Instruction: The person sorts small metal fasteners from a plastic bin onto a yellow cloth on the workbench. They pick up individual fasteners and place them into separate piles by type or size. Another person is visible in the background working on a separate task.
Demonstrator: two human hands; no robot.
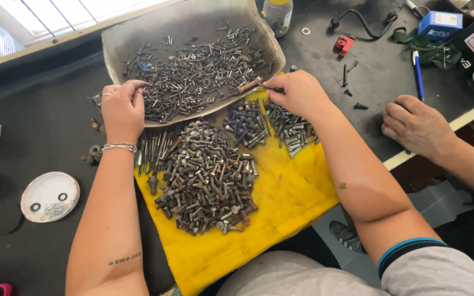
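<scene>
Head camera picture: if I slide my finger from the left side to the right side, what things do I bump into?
White lid → left hand → big pile of bolts on the yellow cloth → right hand → blue pen → another person's hand.

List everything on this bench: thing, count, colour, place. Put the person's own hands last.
tray: one, grey-brown, top centre, holding many mixed screws
yellow cloth: one, under the sorted piles, centre
big bolt pile: one, dark metal, middle of the cloth
long bolts: a row, grey, cloth's left edge
smaller bolt piles: two, grey, cloth's top right
white lid: one, left, holding two washers and small screws
jar: one, clear with yellow cap, top
red clip: one, top right
blue pen: one, right
blue box: one, top right
another person's hand: one, resting at the right edge
left hand: at the tray's left rim, pinching screws
right hand: at the tray's right rim, pinching a screw
</scene>
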